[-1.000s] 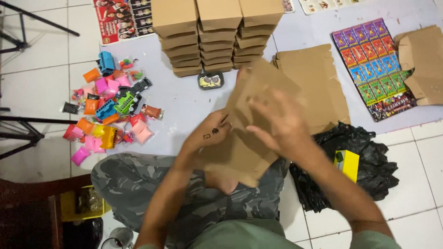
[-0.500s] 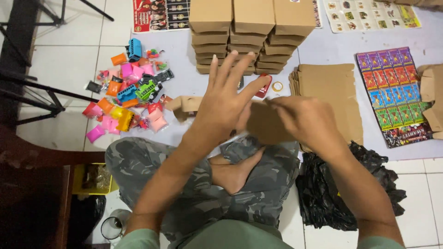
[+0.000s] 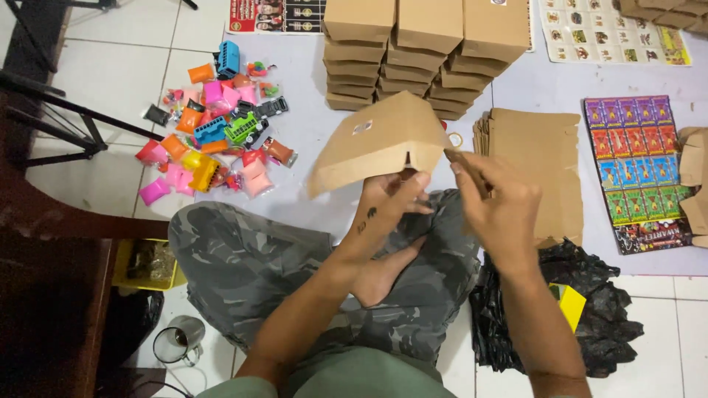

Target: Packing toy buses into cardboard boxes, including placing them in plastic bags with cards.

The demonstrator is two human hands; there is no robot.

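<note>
I sit cross-legged on the floor in camouflage trousers. My left hand [image 3: 392,205] holds a partly folded brown cardboard box [image 3: 372,144] from below, lifted over my knees. My right hand [image 3: 493,205] pinches the box's right corner flap with its fingertips. A stack of flat brown cardboard blanks [image 3: 542,162] lies just right of my hands. Finished brown boxes [image 3: 420,51] are stacked in rows behind the held box.
A heap of small colourful plastic toys and packets [image 3: 217,140] lies at the left. A colourful card sheet [image 3: 638,169] sits at the right, black plastic bags [image 3: 575,309] by my right knee, a metal cup [image 3: 177,340] and a dark wooden chair at lower left.
The cardboard has gone from pressed flat under both hands to a raised, tent-like half-folded box. My left hand shifted beneath it; my right hand moved to its right corner.
</note>
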